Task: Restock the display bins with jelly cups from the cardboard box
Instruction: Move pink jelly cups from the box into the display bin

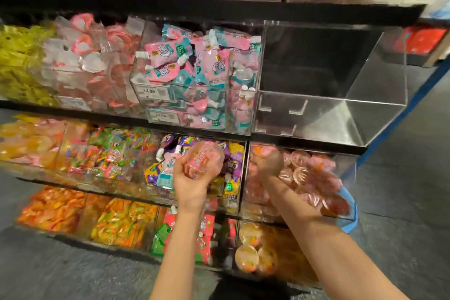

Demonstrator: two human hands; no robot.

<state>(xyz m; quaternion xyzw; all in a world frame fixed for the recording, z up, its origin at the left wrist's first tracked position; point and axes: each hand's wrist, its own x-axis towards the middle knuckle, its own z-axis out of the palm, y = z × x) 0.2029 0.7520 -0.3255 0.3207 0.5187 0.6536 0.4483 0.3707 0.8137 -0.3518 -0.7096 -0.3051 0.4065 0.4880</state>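
Left hand (188,184) curled round a pink jelly cup (205,156), right hand (267,162) blurry in the bin (345,173) of pink cups, grip hard to tell

Bright overhead light, motion blur throughout, edges bowed.

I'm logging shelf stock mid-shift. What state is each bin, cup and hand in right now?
Clear acrylic bin on the middle shelf, far right: empty.
Clear bin of pink jelly cups: partly filled.
Clear bin of pink and teal pouches: full.
Clear round pink jelly cup: sealed, held tilted.
Left hand: grip around that cup.
Right hand: inside the pink cup bin, blurred.
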